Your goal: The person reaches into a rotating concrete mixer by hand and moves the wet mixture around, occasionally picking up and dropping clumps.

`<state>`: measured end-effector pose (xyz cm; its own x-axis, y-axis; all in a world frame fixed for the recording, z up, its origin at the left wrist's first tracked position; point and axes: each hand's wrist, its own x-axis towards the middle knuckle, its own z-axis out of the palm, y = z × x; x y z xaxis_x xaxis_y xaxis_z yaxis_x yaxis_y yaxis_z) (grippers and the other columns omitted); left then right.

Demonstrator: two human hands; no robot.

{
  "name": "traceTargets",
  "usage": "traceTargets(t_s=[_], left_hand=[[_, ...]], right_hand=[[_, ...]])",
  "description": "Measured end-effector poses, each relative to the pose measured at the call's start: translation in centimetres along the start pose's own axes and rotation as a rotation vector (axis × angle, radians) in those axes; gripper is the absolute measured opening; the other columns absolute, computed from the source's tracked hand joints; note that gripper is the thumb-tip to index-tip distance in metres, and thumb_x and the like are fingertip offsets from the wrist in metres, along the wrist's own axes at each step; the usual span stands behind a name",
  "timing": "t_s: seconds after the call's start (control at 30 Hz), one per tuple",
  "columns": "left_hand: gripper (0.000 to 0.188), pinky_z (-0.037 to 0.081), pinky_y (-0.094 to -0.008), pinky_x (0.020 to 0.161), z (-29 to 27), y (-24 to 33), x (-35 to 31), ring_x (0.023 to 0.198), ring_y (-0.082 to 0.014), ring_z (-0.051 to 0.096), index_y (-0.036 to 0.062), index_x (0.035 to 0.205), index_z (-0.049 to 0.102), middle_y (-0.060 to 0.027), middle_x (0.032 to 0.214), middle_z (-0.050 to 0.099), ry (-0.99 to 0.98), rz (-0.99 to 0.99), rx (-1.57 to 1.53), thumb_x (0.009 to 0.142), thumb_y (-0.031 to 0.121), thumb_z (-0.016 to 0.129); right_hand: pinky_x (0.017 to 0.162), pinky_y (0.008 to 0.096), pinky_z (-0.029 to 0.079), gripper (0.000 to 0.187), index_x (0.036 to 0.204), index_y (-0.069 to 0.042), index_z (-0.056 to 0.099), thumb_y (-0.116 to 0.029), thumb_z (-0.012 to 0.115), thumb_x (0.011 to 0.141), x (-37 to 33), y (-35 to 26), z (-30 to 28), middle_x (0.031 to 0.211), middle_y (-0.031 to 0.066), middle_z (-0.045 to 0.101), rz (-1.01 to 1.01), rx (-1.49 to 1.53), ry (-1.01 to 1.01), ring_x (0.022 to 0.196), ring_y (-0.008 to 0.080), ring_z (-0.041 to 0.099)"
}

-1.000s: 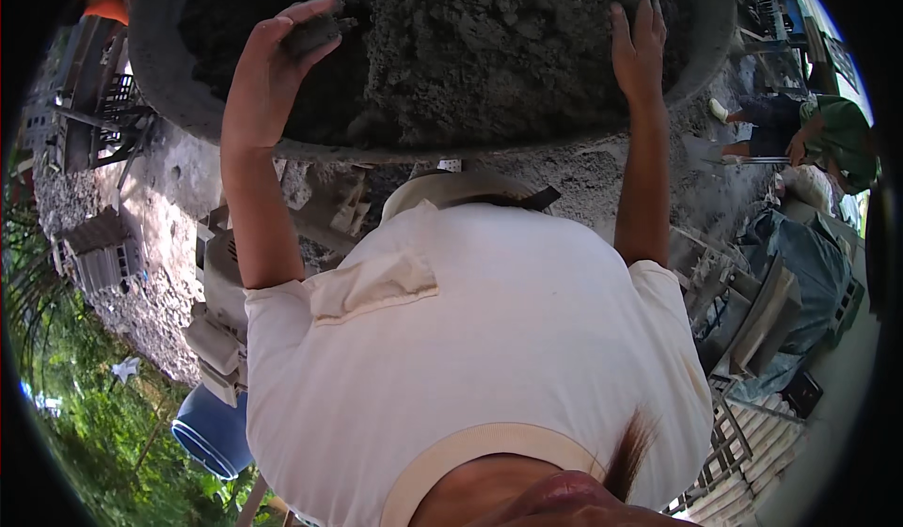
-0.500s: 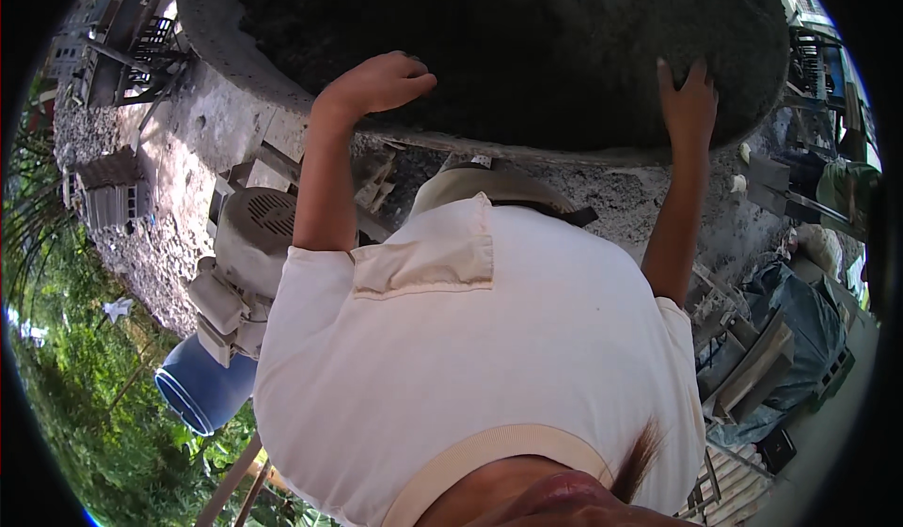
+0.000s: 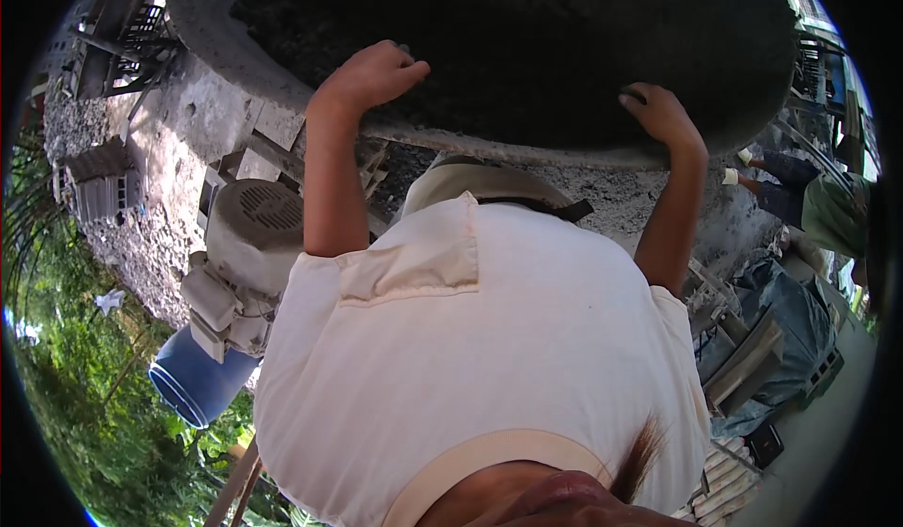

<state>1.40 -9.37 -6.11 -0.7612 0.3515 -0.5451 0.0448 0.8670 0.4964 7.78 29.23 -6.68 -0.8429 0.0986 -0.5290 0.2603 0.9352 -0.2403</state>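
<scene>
In front of me is a large round basin [image 3: 527,151] with a thick grey rim, its inside coated or filled with dark, rough grey material [image 3: 527,47]. Over its near left rim is my left hand [image 3: 372,80], fingers curled under and thumb pointing right. Farther right, my right hand [image 3: 666,118] hangs over the dark inside, bent at the wrist, with its fingers drawn in toward the left. Shadow and the backs of my hands hide anything inside either one.
Left of my body stands a dusty machine with a vented round cover [image 3: 259,212], with a blue drum [image 3: 202,372] nearer. A person in a green top [image 3: 832,212] is at the right, above a grey-blue tarp [image 3: 785,339]. Grey blocks [image 3: 102,188] lie at the far left.
My right hand has gone from spread fingers on the dark material to bent fingers, shifting left and nearer. My left hand has moved slightly. The person at the right has come into fuller view.
</scene>
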Motion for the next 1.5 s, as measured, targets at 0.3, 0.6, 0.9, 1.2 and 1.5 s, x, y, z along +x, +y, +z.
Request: traceTargets(t_s=[0.3, 0.6, 0.9, 1.2, 1.5], left_hand=[[0.038, 0.044, -0.0370, 0.087, -0.1, 0.4, -0.6, 0.100, -0.0325, 0.055, 0.0092, 0.103, 0.070, -0.0164, 0.105, 0.056, 0.001, -0.040, 0.095, 0.087, 0.036, 0.049], [0.040, 0.047, -0.0414, 0.085, 0.0, 0.3, -0.9, 0.099, -0.0346, 0.055, 0.0011, 0.092, 0.067, -0.0194, 0.102, 0.059, 0.106, 0.041, 0.068, 0.086, 0.035, 0.048], [0.039, 0.045, -0.0417, 0.089, 0.4, 0.4, -1.1, 0.105, -0.0352, 0.053, 0.0013, 0.095, 0.067, -0.0202, 0.104, 0.059, 0.146, 0.045, 0.076, 0.087, 0.034, 0.048], [0.032, 0.044, -0.0404, 0.085, 0.4, -0.3, -1.1, 0.099, -0.0336, 0.053, 0.0051, 0.097, 0.066, -0.0178, 0.099, 0.055, 0.128, 0.074, 0.014, 0.087, 0.031, 0.050], [0.033, 0.045, -0.0391, 0.087, 0.2, 0.5, -1.4, 0.099, -0.0325, 0.056, 0.0060, 0.100, 0.065, -0.0170, 0.100, 0.057, 0.086, 0.017, 0.044, 0.086, 0.033, 0.051]], right_hand=[[0.078, 0.0412, 0.048, 0.028, 0.097, 0.003, 0.067, -0.023, 0.064, 0.086, 0.4, 0.8, 0.1, 0.092, 0.0197, 0.065, -0.190, 0.034, 0.070, 0.088, 0.0351, 0.063], [0.071, 0.0397, 0.047, 0.025, 0.090, 0.003, 0.066, -0.021, 0.069, 0.082, 0.1, 0.3, -0.5, 0.084, 0.0190, 0.065, -0.178, 0.119, 0.181, 0.079, 0.0326, 0.062], [0.075, 0.0413, 0.047, 0.019, 0.090, 0.002, 0.065, -0.015, 0.065, 0.083, -0.2, -0.7, -1.0, 0.089, 0.0188, 0.065, -0.225, 0.146, 0.230, 0.085, 0.0342, 0.062], [0.081, 0.0412, 0.048, 0.032, 0.109, 0.001, 0.062, -0.022, 0.064, 0.086, 0.2, -1.4, -0.6, 0.097, 0.0192, 0.065, -0.380, 0.074, 0.131, 0.090, 0.0336, 0.063], [0.088, 0.0419, 0.047, 0.043, 0.120, -0.002, 0.059, -0.033, 0.058, 0.091, 7.4, -6.2, -5.2, 0.113, 0.0200, 0.062, -0.370, -0.183, -0.205, 0.105, 0.0333, 0.059]])
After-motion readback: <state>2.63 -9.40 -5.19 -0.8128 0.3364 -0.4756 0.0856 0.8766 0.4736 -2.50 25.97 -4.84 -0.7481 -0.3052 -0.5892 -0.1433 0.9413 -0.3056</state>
